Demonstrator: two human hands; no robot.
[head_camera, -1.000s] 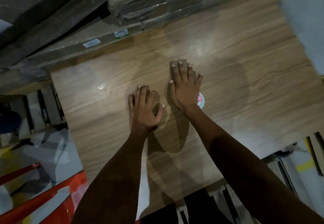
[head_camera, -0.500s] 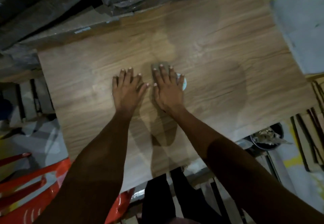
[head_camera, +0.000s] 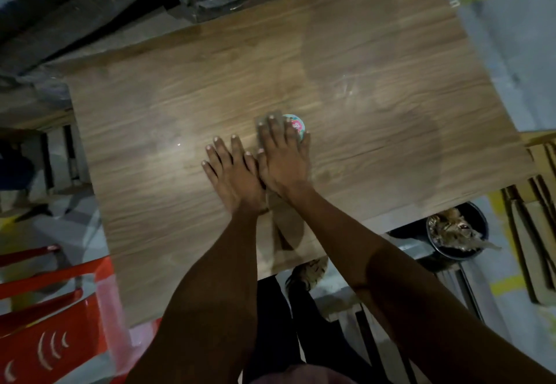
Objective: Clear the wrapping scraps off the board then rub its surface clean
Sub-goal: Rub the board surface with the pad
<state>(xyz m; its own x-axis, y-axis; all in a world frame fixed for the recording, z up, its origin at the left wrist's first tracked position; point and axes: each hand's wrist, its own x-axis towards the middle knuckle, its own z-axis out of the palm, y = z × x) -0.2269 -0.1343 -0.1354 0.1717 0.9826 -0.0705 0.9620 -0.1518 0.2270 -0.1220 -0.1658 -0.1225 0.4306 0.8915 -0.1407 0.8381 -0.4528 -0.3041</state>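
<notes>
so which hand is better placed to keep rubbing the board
Right. The right hand lies flat on the grey rubbing pad, pressing it to the board. The left hand rests bare on the wood beside it, with nothing under it.

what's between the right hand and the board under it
In the head view, a small grey rubbing pad lies flat under the right hand's fingers on the board, with a round colourful sticker showing beside them.
</notes>
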